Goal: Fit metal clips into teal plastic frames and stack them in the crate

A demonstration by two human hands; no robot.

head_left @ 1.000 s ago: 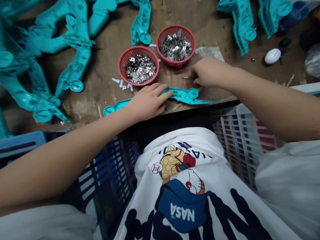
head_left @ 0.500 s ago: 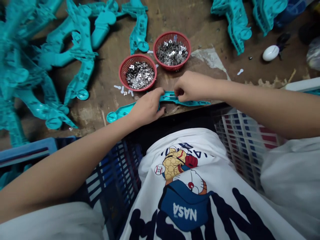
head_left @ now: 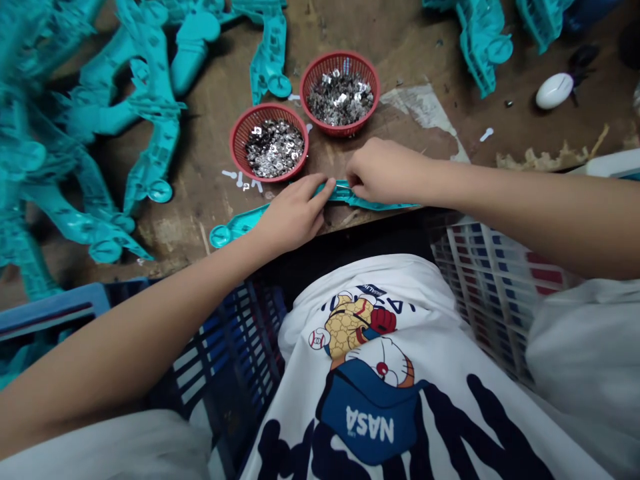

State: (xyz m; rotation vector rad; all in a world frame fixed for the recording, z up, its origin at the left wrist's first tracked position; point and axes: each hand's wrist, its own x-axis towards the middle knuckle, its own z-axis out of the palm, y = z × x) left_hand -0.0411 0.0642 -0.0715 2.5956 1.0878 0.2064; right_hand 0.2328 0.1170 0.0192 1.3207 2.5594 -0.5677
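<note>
A long teal plastic part [head_left: 243,224] lies along the front edge of the table, its middle partly covered by my hands. My left hand [head_left: 295,212] grips it near the centre, with the index finger and thumb laid across its top. Over the stretch just right of that, my right hand [head_left: 380,172] is closed, fingertips pinched down at the part. A thin silvery sliver shows beside those fingertips; what they hold is hidden. Behind my hands stand two red baskets, a nearer one [head_left: 233,148] and a farther one [head_left: 367,122], both filled with small shiny metal pieces.
A heap of similar teal parts [head_left: 155,143] covers the table's left side, and more teal parts [head_left: 483,50] lie at the back right. A white egg-shaped object [head_left: 554,91] sits at right. A blue crate [head_left: 55,300] and a white crate [head_left: 480,273] flank my lap.
My left index finger and thumb have shifted up onto the top of the teal part. My right hand stays pinched at nearly the same place. The view has moved slightly.
</note>
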